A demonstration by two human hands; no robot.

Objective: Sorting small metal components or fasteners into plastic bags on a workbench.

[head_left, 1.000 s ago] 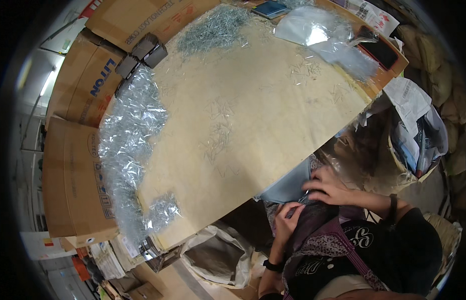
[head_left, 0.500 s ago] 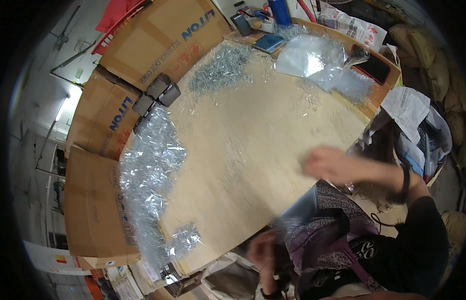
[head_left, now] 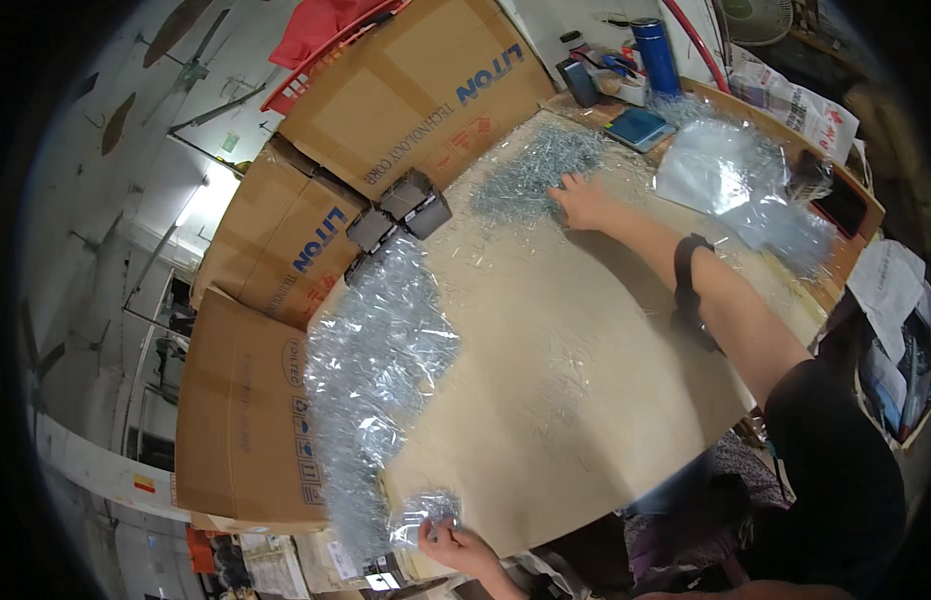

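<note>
A loose heap of thin, shiny grey metal pieces [head_left: 530, 180], too small to name exactly, lies on the far part of the pale wooden tabletop [head_left: 545, 330]. My right hand [head_left: 585, 203] reaches across the table to the near right edge of this heap, its fingers apart. At the near left corner, my left hand [head_left: 457, 550] has its fingers bent together against a small pile of shiny clear plastic packets [head_left: 425, 508]. What is between those fingertips is too small to make out. A long, large heap of filled clear packets [head_left: 380, 350] runs along the left side.
Cardboard sheets [head_left: 235, 410] wall the left and far edges. Small dark boxes [head_left: 413, 203] stand against them. At the far right are a blue bottle [head_left: 655, 58], a blue flat case [head_left: 637, 128], clear plastic bags [head_left: 720, 180] and a phone [head_left: 840, 208]. Scattered bits dot the tabletop.
My right hand has gone from the near right edge to the far metal heap. My left hand has moved from below the table edge to the small packet pile. The view has shifted.
</note>
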